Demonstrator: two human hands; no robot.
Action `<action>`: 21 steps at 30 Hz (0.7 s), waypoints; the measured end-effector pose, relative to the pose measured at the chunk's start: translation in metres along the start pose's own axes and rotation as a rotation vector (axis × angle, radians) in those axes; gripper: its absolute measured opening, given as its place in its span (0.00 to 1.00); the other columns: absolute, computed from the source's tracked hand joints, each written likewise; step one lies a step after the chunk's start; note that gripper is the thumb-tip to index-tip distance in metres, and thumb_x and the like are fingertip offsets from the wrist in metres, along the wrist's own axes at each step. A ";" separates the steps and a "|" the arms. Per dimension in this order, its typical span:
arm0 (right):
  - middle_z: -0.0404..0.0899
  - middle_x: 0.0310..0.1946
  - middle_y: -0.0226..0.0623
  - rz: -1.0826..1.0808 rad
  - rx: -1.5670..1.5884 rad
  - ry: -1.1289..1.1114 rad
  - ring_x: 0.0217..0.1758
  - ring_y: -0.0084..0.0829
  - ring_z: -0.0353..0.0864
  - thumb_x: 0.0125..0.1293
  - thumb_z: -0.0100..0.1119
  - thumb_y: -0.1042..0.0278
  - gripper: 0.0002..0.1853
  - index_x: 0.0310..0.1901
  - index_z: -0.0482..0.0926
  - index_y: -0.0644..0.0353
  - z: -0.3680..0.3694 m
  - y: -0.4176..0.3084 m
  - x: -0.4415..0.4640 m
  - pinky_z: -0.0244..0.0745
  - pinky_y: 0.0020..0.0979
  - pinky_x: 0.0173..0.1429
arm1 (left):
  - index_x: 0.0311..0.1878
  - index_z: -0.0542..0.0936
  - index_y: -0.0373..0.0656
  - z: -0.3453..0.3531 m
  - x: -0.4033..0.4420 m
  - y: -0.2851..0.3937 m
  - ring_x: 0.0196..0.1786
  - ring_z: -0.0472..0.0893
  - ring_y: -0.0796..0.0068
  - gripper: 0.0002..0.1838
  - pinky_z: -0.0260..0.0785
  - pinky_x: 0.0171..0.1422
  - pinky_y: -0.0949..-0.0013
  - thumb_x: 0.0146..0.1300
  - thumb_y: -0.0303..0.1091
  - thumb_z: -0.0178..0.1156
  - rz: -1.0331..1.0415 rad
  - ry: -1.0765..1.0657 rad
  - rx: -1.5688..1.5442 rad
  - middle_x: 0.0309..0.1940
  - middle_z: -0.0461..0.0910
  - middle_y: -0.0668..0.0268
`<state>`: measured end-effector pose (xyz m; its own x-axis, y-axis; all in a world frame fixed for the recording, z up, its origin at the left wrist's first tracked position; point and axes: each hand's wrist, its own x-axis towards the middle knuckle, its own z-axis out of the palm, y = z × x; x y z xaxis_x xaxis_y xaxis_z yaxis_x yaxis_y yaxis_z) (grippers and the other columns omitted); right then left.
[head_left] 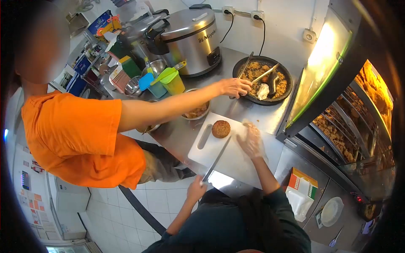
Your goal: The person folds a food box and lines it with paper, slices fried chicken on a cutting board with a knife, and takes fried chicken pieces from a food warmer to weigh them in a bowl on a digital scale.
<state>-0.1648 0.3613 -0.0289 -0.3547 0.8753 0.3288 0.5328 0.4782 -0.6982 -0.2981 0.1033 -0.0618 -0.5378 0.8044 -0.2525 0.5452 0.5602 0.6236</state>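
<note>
A round browned patty (221, 129) lies on the white cutting board (236, 162), near its handle slot. My left hand (196, 188) is closed around the handle of a long knife (217, 159), whose blade slants over the board with its tip close to the patty. On the right side of the board, my right hand (252, 141) wears a clear plastic glove. Its fingers look apart and I see nothing held in them. A small gap separates that hand from the patty and the blade.
A co-worker in an orange shirt (76, 135) reaches across the counter to a dark pan (288, 90) of crumbly food and utensils. Behind stand a rice cooker (190, 38) and a green cup (173, 82). A lit display case (333, 122) and a carton (301, 184) are on the right.
</note>
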 end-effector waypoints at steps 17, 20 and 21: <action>0.68 0.48 0.47 -0.134 -0.485 -0.757 0.54 0.45 0.66 0.50 0.48 0.67 0.18 0.46 0.71 0.53 0.042 -0.014 0.000 0.62 0.46 0.55 | 0.39 0.70 0.43 -0.016 -0.010 -0.020 0.33 0.76 0.47 0.16 0.66 0.34 0.53 0.58 0.46 0.51 -0.188 0.018 -0.076 0.25 0.77 0.52; 0.64 0.51 0.52 -0.102 -0.474 -0.757 0.57 0.47 0.63 0.51 0.50 0.63 0.24 0.53 0.67 0.52 0.014 0.002 -0.031 0.60 0.47 0.57 | 0.43 0.70 0.45 -0.019 0.008 0.004 0.33 0.76 0.48 0.15 0.66 0.35 0.52 0.60 0.45 0.48 -0.058 -0.041 0.042 0.26 0.77 0.52; 0.63 0.53 0.54 -0.097 -0.453 -0.732 0.58 0.47 0.62 0.51 0.51 0.61 0.27 0.56 0.65 0.51 0.006 0.008 -0.040 0.59 0.48 0.58 | 0.44 0.70 0.45 -0.019 0.014 0.013 0.33 0.76 0.48 0.15 0.66 0.35 0.51 0.60 0.44 0.47 -0.028 -0.071 0.113 0.27 0.77 0.52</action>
<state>-0.1510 0.3293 -0.0513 -0.7372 0.6363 -0.2273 0.6739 0.6675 -0.3168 -0.3110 0.1184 -0.0426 -0.5092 0.7978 -0.3229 0.6016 0.5982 0.5294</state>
